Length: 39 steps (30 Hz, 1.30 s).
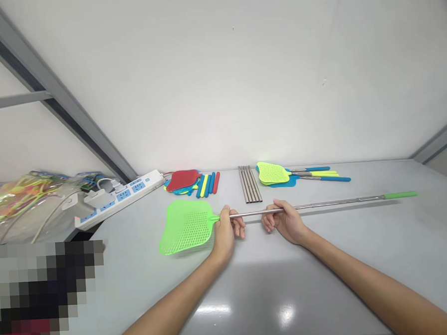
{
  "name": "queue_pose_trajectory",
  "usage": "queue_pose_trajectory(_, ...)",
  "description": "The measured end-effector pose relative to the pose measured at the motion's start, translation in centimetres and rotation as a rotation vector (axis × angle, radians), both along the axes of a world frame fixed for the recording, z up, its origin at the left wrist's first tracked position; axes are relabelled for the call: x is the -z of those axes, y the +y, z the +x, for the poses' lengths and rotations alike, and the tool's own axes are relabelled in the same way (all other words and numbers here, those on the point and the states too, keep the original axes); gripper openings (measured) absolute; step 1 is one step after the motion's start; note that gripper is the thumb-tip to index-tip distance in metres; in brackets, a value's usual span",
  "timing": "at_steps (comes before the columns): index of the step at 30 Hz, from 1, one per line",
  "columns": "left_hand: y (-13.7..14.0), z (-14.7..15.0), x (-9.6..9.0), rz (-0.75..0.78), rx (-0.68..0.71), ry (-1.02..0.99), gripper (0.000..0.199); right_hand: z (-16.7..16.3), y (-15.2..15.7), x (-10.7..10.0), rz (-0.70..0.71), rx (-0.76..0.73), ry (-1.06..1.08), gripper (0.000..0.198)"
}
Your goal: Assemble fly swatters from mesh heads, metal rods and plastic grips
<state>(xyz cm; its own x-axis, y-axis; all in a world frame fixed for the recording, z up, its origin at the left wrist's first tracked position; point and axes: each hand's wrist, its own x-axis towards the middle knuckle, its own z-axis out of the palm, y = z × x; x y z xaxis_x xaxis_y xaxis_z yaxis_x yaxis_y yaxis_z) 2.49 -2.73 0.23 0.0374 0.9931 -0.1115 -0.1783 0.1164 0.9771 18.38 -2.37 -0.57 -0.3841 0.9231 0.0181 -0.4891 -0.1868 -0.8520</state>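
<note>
Workshop, apparently. Grey table [230, 287] across frame; row of metal tubes [250, 186], centre. Power strip [123, 194], left.

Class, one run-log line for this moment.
left hand: holds shaft beside green swatter head; right hand: holds shaft farther along; metal tubes: on table

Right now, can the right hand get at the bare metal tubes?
Probably not yet: the right hand holds the green swatter's rod, which crosses in front of the metal tubes; nothing else intervenes.

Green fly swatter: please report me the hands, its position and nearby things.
Left hand grips rod; right hand too, nearer green handle. Green fly swatter held crosswise. Metal tubes behind, apart.
</note>
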Motion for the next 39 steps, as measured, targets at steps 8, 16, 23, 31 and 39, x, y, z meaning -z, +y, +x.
queue_pose_trajectory(8,0.05,-0.03,-0.05,-0.005,-0.002,0.005,0.052,-0.18,0.07,-0.11,-0.015,0.012,0.030,0.052)
queue_pose_trajectory(16,0.38,-0.02,0.10,0.016,0.235,-0.063,0.050,0.26,0.27,0.00,-0.005,0.045,0.086,0.053)
queue_pose_trajectory(23,0.48,0.01,0.24,-0.013,0.399,-0.115,0.047,0.28,0.28,0.09,0.002,0.052,0.098,0.052)
queue_pose_trajectory(31,0.48,-0.07,0.23,-0.020,0.460,-0.092,0.048,0.13,0.13,-0.13,0.013,0.037,0.088,0.050)
queue_pose_trajectory(39,0.49,-0.17,0.18,0.000,0.483,-0.046,0.048,0.07,-0.03,-0.26,0.021,0.027,0.021,0.051)
